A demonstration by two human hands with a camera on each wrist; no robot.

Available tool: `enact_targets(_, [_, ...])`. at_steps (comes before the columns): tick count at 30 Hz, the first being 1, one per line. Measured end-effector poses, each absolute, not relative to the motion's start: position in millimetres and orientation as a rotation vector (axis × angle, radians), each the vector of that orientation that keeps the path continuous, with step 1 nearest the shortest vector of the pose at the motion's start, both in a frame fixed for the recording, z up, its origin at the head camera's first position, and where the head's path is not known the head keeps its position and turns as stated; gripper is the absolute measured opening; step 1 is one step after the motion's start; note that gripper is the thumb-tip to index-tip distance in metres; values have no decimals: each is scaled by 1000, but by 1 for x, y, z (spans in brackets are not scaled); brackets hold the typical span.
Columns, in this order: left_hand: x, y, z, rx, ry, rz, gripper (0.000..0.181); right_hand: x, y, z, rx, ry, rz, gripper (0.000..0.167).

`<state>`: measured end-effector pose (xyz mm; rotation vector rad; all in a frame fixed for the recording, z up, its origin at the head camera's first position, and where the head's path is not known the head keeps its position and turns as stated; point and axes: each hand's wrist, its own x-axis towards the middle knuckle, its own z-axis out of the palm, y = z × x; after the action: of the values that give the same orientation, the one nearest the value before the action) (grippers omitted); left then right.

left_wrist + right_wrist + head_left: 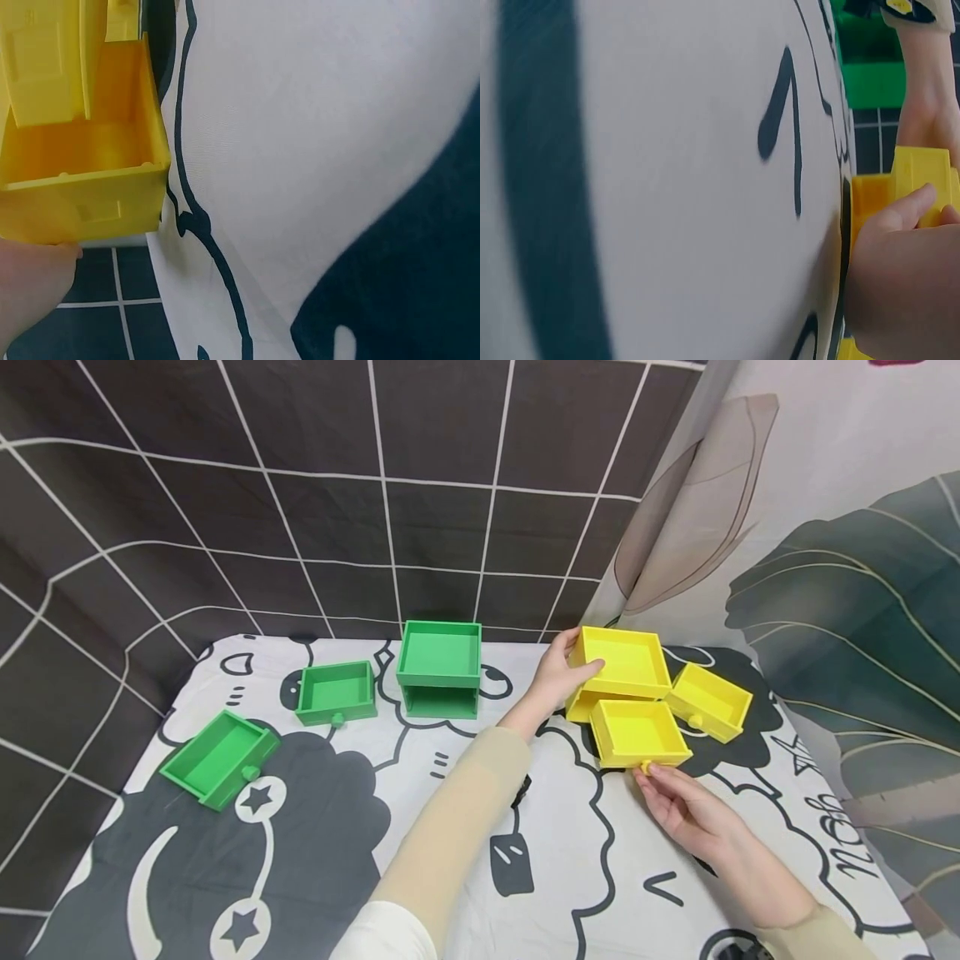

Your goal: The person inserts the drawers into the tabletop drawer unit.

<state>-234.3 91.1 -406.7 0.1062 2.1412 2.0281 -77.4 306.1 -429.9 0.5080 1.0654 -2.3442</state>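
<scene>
Cloth (435, 518) with white lines on dark squares hangs behind everything; the head view has its wide spread, the left wrist view just a corner. Before it is my desk (555, 877), covered in cartoon drawings, with a leaf-printed curtain (855, 560) to the right.

Two cases stand at the back of the desk: a green case (439, 652) near the middle and a yellow case (624, 658) to its right, each a shallow tray above a hollow bay. From the head, the yellow bay is mostly hidden; my left wrist camera looks into the hollow.

My left hand (557, 677) grips the yellow case by its left side, thumb over the tray wall, fingers at the back corner. My right hand (692, 814) is nearly closed, fingertips pinching the front drawer (641, 728), which sits at the mouth of the yellow bay; how far it is inside, I cannot tell. Only the right wrist view shows my thumb lying along its yellow face.

A side drawer (708, 700), also yellow, sits just right of the case. Two green drawers (337, 687) lie well to my left, seen only from the head.

Smallest is the knob (647, 767) at my right fingertips, visible in the head view.
</scene>
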Motion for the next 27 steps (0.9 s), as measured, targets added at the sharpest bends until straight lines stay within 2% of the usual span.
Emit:
enact_targets(7, [-235,91,-408,119,2137,2035,71,-77,293,-432,454,1005,-2392,30])
enact_targets(27, [-233,90,-409,143,2133,2038,70,-76,276,-418,553,1101,-2397,27])
